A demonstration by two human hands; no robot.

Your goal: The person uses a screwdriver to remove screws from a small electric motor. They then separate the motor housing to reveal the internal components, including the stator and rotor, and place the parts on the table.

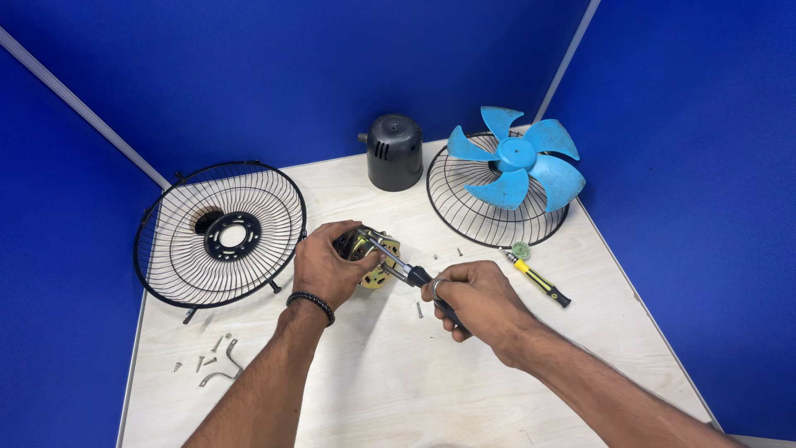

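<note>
My left hand (327, 267) grips a small fan motor (375, 259) with yellowish windings, pressing it against the pale wooden table (373, 373). My right hand (474, 300) is closed around the black handle of a screwdriver (406, 269). Its metal shaft slants up and to the left, and its tip meets the top of the motor. A bead bracelet circles my left wrist, and there is a ring on my right hand.
A black wire fan guard (220, 234) leans at the left. A second guard (489, 203) at the back right carries a blue fan blade (518, 162). A dark motor cover (395, 152) stands behind. A yellow-black screwdriver (539, 280), loose screws (203, 358) and a metal clip (225, 367) lie around.
</note>
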